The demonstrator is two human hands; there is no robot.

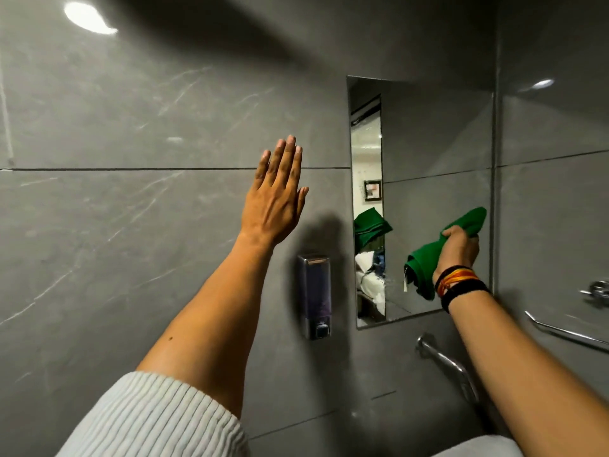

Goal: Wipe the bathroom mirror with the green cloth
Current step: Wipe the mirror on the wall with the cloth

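Observation:
The bathroom mirror [428, 153] hangs on the grey tiled wall at the right, seen at an angle. My right hand [458, 250] grips a bunched green cloth [425, 262] and holds it against the mirror's lower right part. Part of the cloth sticks up above my fist, the rest hangs below it. A reflection of the cloth shows at the mirror's left side. My left hand [276, 196] is flat on the wall left of the mirror, fingers straight and close together, holding nothing.
A wall-mounted soap dispenser [314, 295] sits just left of the mirror's lower edge. A chrome tap [445, 361] juts out below the mirror. A chrome rail [566, 333] and a hook [598, 291] are on the right side wall.

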